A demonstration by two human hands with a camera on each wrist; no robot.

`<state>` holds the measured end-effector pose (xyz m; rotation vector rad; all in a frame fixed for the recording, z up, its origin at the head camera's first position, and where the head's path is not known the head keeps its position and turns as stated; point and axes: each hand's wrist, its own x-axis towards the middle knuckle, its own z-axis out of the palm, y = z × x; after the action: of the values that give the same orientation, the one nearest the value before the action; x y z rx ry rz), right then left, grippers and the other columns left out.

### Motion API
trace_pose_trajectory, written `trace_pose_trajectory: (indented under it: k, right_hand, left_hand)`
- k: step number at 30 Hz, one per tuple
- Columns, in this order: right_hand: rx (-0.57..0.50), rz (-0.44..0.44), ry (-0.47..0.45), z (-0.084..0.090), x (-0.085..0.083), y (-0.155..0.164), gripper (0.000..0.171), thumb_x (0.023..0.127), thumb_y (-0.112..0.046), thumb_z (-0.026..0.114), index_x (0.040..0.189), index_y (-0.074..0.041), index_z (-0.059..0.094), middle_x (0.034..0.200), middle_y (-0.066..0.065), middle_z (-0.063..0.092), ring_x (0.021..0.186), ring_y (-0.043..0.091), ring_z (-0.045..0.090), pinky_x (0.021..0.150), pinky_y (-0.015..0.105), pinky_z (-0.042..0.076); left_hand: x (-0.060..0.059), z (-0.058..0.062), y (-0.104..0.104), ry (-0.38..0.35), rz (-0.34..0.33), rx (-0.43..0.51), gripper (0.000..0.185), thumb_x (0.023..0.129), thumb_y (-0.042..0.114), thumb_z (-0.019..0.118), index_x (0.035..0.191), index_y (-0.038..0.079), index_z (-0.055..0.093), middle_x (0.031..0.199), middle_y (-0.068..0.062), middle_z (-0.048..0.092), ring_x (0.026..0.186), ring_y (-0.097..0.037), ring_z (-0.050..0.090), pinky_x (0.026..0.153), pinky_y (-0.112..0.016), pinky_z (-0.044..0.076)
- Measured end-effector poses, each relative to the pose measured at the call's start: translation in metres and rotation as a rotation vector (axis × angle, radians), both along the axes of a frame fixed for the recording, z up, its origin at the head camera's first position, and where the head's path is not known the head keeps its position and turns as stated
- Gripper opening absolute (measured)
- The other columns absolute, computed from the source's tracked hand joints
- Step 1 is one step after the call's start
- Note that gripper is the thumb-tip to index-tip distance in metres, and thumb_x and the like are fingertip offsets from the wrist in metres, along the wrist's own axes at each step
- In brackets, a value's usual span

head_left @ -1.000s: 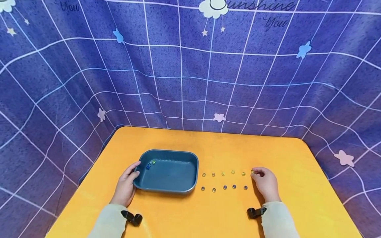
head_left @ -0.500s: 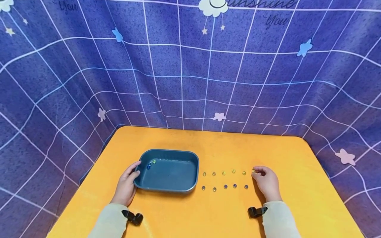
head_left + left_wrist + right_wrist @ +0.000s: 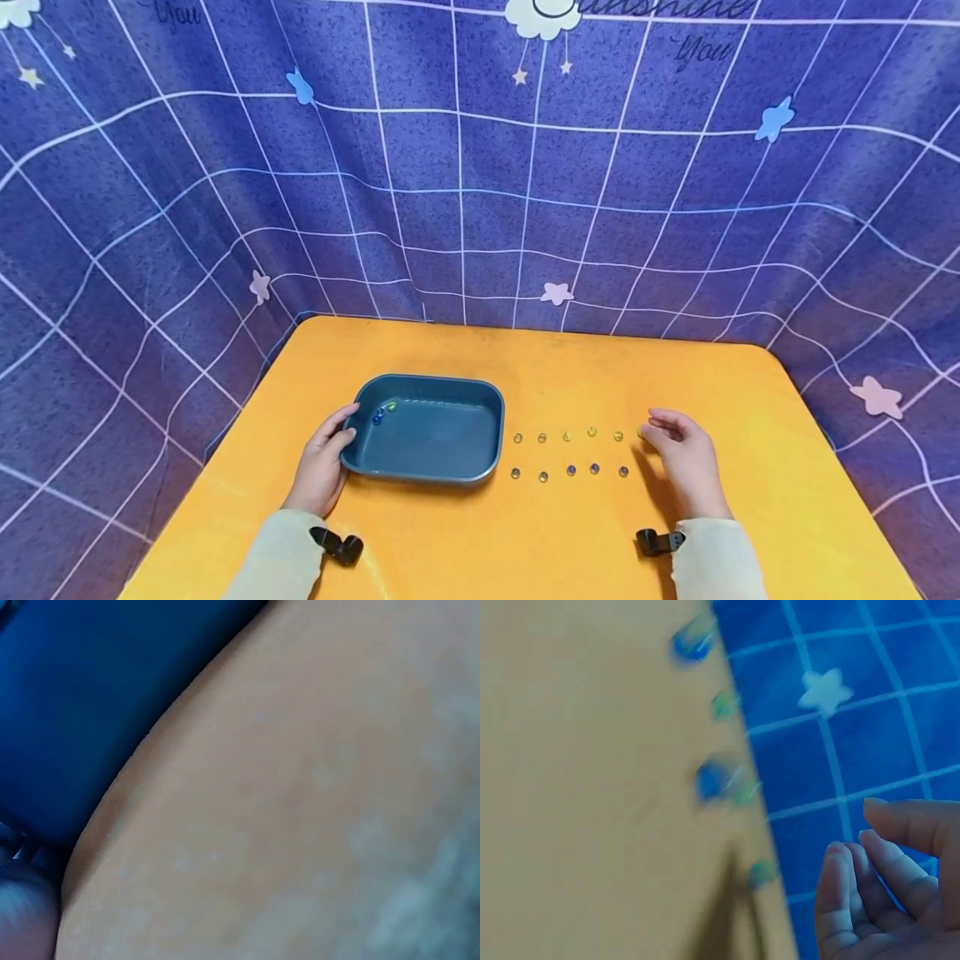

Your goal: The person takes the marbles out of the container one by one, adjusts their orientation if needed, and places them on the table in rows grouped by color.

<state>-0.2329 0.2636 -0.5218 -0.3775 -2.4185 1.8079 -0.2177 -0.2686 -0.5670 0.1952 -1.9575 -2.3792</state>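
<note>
A dark blue tray [image 3: 480, 467] sits on the orange table [image 3: 525, 367], with a blue marble [image 3: 377, 418] and a yellow-green marble [image 3: 391, 407] in its far left corner. My left hand [image 3: 326, 458] lies against the tray's left wall, thumb on the rim and fingers fairly straight. Two rows of several marbles [image 3: 572, 470] run to the right of the tray. My right hand [image 3: 682, 454] hovers at the rows' right end beside a yellow marble [image 3: 641, 433]. Its fingers [image 3: 855, 877] are loosely curled and hold nothing.
A blue grid-patterned cloth [image 3: 480, 183] with stars hangs close behind and around the table. The table's rounded edges fall off at left and right. Black wrist mounts [image 3: 341, 546] sit on both sleeves. The left wrist view is only a blur of table and cloth.
My right hand has drawn back a little from the yellow marble at the row's end, and its fingers have loosened. The left hand and tray have stayed put.
</note>
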Motion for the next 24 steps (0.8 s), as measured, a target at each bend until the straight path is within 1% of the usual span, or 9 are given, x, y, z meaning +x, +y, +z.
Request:
trace_pose_trajectory:
  k: [3, 7, 12, 15, 17, 20, 22, 24]
  right_hand:
    - [0.007, 0.054, 0.057, 0.011, 0.003, -0.014, 0.038, 0.099, -0.013, 0.070, 0.133, 0.003, 0.063, 0.120, 0.018, 0.067, 0.095, 0.007, 0.063, 0.082, 0.020, 0.054]
    - [0.023, 0.153, 0.135, 0.022, 0.005, -0.041, 0.033, 0.098, -0.008, 0.070, 0.128, 0.004, 0.065, 0.117, 0.022, 0.069, 0.096, 0.011, 0.065, 0.083, 0.019, 0.054]
    - [0.009, 0.278, 0.194, 0.034, 0.005, -0.088, 0.028, 0.096, -0.007, 0.073, 0.122, 0.000, 0.069, 0.113, 0.018, 0.070, 0.101, 0.020, 0.066, 0.088, 0.024, 0.054]
    - [0.003, 0.354, 0.231, 0.040, 0.003, -0.118, 0.024, 0.095, -0.005, 0.074, 0.119, -0.003, 0.072, 0.110, 0.014, 0.070, 0.101, 0.023, 0.066, 0.091, 0.029, 0.055]
    - [0.018, 0.416, 0.263, 0.044, 0.000, -0.139, 0.023, 0.095, -0.005, 0.074, 0.118, -0.002, 0.072, 0.109, 0.013, 0.070, 0.101, 0.023, 0.066, 0.092, 0.031, 0.055]
    - [0.058, 0.510, 0.289, 0.051, -0.004, -0.168, 0.024, 0.095, -0.007, 0.074, 0.118, -0.003, 0.072, 0.109, 0.011, 0.070, 0.099, 0.020, 0.066, 0.091, 0.034, 0.056]
    - [0.081, 0.574, 0.284, 0.058, -0.006, -0.187, 0.025, 0.096, -0.011, 0.073, 0.120, -0.004, 0.071, 0.111, 0.011, 0.069, 0.097, 0.019, 0.065, 0.090, 0.035, 0.056]
    - [0.101, 0.629, 0.267, 0.063, -0.008, -0.204, 0.026, 0.098, -0.014, 0.072, 0.122, -0.006, 0.070, 0.112, 0.008, 0.068, 0.096, 0.017, 0.065, 0.089, 0.034, 0.056]
  left_hand:
    - [0.001, -0.001, -0.001, -0.002, 0.000, 0.001, 0.047, 0.109, 0.009, 0.047, 0.156, 0.004, 0.041, 0.170, -0.007, 0.018, 0.154, -0.020, 0.014, 0.124, -0.040, 0.020]
    - [0.001, -0.002, -0.001, -0.003, 0.003, 0.008, 0.047, 0.109, 0.009, 0.047, 0.156, 0.003, 0.041, 0.170, -0.007, 0.018, 0.154, -0.020, 0.014, 0.123, -0.038, 0.021]
    - [0.001, -0.001, -0.001, 0.003, 0.002, 0.004, 0.048, 0.109, 0.010, 0.048, 0.156, 0.003, 0.042, 0.170, -0.008, 0.017, 0.154, -0.020, 0.014, 0.123, -0.038, 0.021]
    - [0.001, -0.001, -0.001, 0.004, 0.004, 0.004, 0.047, 0.109, 0.010, 0.048, 0.156, 0.003, 0.042, 0.170, -0.007, 0.019, 0.154, -0.020, 0.014, 0.124, -0.038, 0.020]
    - [0.001, 0.000, -0.001, 0.003, 0.007, 0.005, 0.047, 0.109, 0.009, 0.047, 0.155, 0.003, 0.042, 0.169, -0.006, 0.020, 0.154, -0.019, 0.015, 0.124, -0.038, 0.020]
    - [0.001, 0.000, -0.001, 0.001, 0.009, 0.007, 0.047, 0.109, 0.009, 0.047, 0.155, 0.003, 0.042, 0.169, -0.006, 0.020, 0.154, -0.019, 0.015, 0.123, -0.037, 0.021]
    - [0.000, 0.000, -0.001, -0.001, 0.006, 0.010, 0.047, 0.109, 0.010, 0.048, 0.156, 0.003, 0.042, 0.170, -0.007, 0.019, 0.154, -0.020, 0.015, 0.123, -0.037, 0.022]
    - [0.000, 0.000, -0.002, -0.004, 0.003, 0.012, 0.047, 0.109, 0.011, 0.048, 0.156, 0.004, 0.042, 0.170, -0.007, 0.019, 0.154, -0.020, 0.015, 0.123, -0.038, 0.022]
